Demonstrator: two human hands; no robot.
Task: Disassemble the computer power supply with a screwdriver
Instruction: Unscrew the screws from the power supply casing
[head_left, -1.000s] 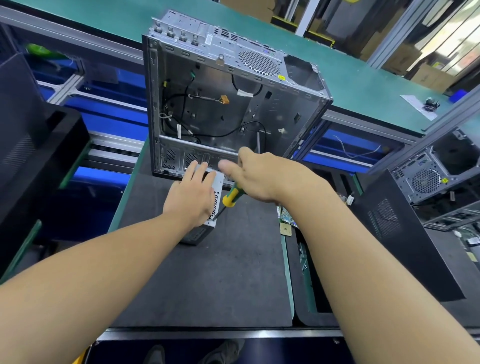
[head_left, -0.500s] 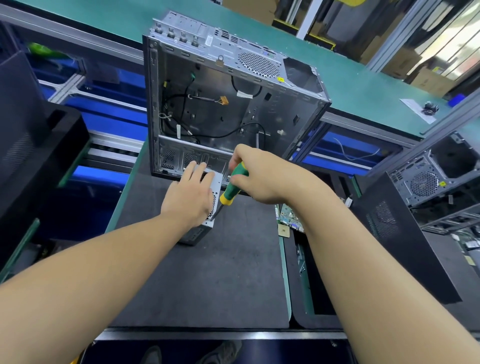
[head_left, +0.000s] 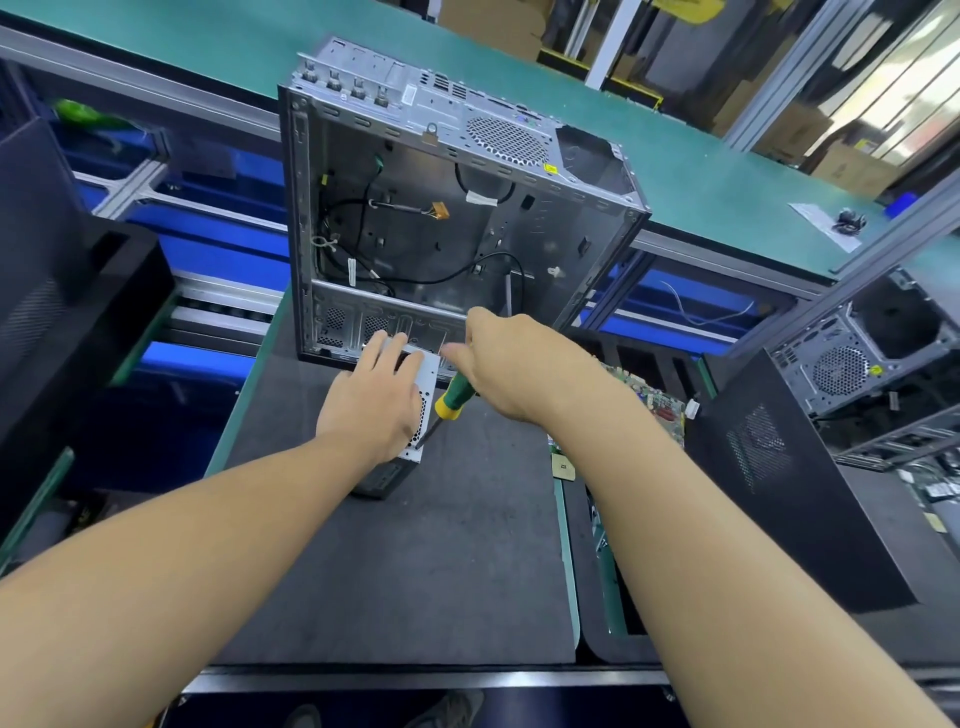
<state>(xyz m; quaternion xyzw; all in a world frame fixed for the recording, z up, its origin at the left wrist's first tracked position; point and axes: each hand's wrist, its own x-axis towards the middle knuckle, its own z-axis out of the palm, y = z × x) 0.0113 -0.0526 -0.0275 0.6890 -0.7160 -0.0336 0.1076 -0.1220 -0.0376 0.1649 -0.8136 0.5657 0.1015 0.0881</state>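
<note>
A small grey metal power supply (head_left: 422, 415) stands on the dark mat, in front of an open silver computer case (head_left: 447, 218). My left hand (head_left: 371, 397) lies flat on top of the power supply with straight fingers. My right hand (head_left: 511, 364) holds a screwdriver (head_left: 451, 402) with a green and yellow handle. Its shaft slants down and left, and the tip touches the power supply's perforated right side. Most of the power supply is hidden under my left hand.
The dark mat (head_left: 415, 561) covers the workbench toward me. A black case panel (head_left: 795, 493) leans at the right, with a green circuit board (head_left: 657, 397) beside it. Another case with a fan grille (head_left: 852, 364) sits far right. A green conveyor (head_left: 727, 171) runs behind.
My right hand turned on the screwdriver handle, wrapping it half a second ago and now with fingers lifted off its top. The left hand and power supply stayed in place.
</note>
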